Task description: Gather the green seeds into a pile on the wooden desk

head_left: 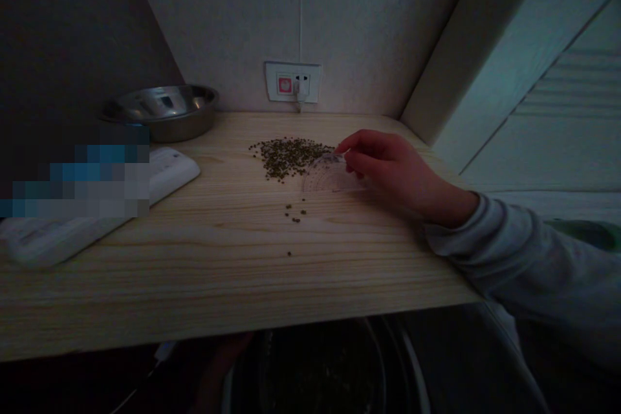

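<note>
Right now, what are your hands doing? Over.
Right hand holding clear protractor beside bean pile. Left hand dim below table edge, unclear. Stray beans nearer me.

No text, label, brand or number can be read anywhere. The clear plastic half-round protractor (328, 174) on the pale wooden tabletop (218, 259) bears fine scale marks, but they are too dim and small to make out.

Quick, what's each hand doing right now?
Right hand: fingers pinched on a clear plastic protractor beside the pile of small beans.
Left hand: dim shape below the table edge; cannot tell.
</note>
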{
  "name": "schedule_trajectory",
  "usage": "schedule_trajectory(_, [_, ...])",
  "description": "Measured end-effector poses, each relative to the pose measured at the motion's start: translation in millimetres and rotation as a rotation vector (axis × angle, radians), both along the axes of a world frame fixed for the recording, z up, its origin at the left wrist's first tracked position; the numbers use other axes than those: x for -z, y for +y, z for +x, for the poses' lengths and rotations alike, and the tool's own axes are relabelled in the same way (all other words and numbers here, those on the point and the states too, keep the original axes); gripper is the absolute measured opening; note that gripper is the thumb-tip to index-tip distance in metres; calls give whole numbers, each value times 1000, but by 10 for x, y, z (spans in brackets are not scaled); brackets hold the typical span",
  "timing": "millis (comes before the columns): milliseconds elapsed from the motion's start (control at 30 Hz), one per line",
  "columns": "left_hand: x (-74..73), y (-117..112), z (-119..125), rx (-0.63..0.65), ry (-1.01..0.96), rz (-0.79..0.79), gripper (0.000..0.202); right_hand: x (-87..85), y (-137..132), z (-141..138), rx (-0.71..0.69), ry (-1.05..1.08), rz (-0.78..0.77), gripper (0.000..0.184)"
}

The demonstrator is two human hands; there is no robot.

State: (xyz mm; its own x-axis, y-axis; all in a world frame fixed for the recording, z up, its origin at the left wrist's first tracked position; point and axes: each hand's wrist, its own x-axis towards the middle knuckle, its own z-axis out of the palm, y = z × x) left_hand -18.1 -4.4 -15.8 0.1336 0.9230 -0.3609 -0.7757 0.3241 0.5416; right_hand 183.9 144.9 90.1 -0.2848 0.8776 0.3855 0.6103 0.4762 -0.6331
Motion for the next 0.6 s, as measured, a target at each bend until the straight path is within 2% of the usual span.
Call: schedule_trajectory(600, [-21,6,13,40,19,-20,24,25,-2,6,-15,-37,-14,20])
